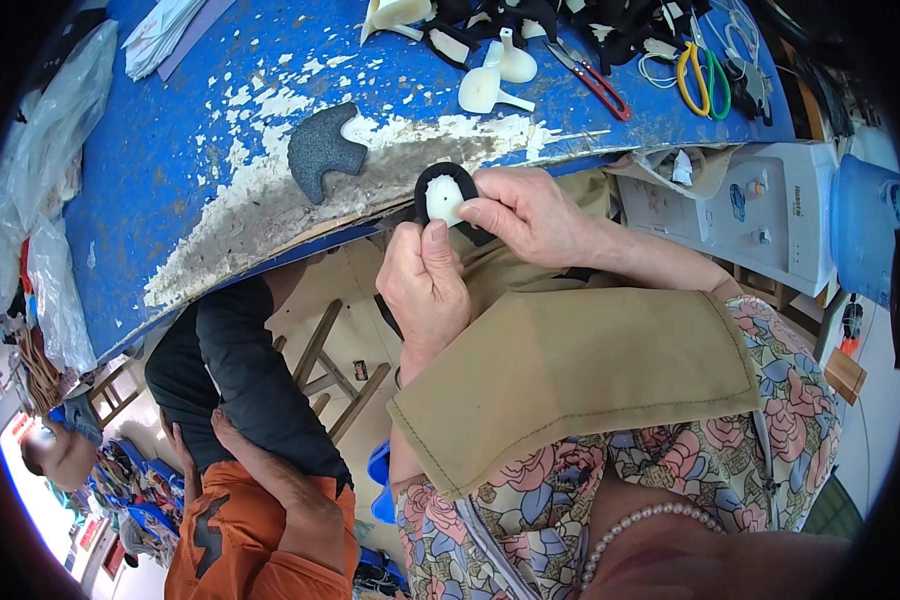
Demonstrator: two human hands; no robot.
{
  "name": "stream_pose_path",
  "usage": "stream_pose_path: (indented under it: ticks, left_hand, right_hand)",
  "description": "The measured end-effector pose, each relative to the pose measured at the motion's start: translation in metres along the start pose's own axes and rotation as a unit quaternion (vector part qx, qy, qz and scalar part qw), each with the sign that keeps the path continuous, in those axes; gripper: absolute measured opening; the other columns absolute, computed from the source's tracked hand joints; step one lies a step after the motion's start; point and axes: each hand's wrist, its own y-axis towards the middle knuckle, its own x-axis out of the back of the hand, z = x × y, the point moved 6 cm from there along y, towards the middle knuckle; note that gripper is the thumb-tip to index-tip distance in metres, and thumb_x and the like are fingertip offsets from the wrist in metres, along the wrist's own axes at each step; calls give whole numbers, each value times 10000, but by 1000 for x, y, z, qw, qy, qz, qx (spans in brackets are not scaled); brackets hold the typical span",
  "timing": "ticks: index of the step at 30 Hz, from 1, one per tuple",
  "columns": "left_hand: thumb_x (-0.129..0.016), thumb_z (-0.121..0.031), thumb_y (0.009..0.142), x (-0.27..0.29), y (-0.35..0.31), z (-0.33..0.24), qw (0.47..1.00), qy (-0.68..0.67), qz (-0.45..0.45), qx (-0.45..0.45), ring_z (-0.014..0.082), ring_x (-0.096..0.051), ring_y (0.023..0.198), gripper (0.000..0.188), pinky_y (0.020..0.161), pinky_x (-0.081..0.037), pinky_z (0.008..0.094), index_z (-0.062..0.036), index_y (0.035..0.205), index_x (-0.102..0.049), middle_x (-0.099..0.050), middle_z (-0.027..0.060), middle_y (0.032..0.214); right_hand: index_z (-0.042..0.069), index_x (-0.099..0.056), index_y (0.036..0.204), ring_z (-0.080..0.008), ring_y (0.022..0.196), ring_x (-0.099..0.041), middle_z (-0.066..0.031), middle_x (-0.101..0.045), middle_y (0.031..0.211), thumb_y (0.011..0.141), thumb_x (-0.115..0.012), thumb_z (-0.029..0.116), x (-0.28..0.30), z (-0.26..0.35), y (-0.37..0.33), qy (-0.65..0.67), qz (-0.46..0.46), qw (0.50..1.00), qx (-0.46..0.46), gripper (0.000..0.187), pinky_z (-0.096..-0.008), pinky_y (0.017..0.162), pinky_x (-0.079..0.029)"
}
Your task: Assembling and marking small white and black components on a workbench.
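An oval white piece (444, 194) with a black padded rim is held just off the front edge of the blue table. My left hand (425, 280) pinches its lower edge between thumb and fingers. From the other side, my right hand (530, 215) grips the right edge, thumb laid over the white face. Fingers behind the piece are hidden. On the worn tabletop, left of my hands, lies a curved dark grey foam piece (320, 155). Farther back are white spoon-shaped pieces (482, 92) with short stems.
The blue table (170, 130) has peeling paint. At its back right lie a red-handled tool (605, 92), yellow-handled scissors (692, 80), a green handle (717, 88) and several black pieces. A plastic bag (55, 150) hangs left. Someone in orange (250, 530) sits beside me; a water dispenser (795, 215) stands right.
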Motion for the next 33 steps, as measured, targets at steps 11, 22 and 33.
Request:
stream_pose_path:
  ticks: [11, 22, 33]
  left_hand:
    - [-504, -161, 939, -20, 5, 8, 994, -61, 86, 33, 74, -507, 642, 232, 594, -416, 222, 2, 781, -552, -557, 25, 678]
    - [-658, -104, 804, 70, 52, 14, 969, 156, -184, -49, 95, -530, 675, 155, 623, -441, 243, 1, 914, -631, -573, 46, 820]
    - [-683, -163, 741, 64, 99, 14, 912, 370, -175, 7, 269, -579, 772, 95, 676, -464, 370, -77, 780, -670, -553, 90, 838]
  right_hand:
    - [2, -568, 890, -202, 563, -573, -112, -596, 747, 983, -314, 380, 111, -41, 56, 463, -164, 870, -48, 464, -327, 543, -491]
    - [2, -628, 925, -59, 678, -540, -11, -604, 779, 882, -566, 76, 62, -10, 38, 155, -110, 981, -30, 106, -202, 619, -448]
    - [-4, -628, 911, -71, 708, -551, -39, -634, 805, 860, -578, 59, -9, 11, 59, 48, 86, 995, 2, 95, -227, 625, -448]
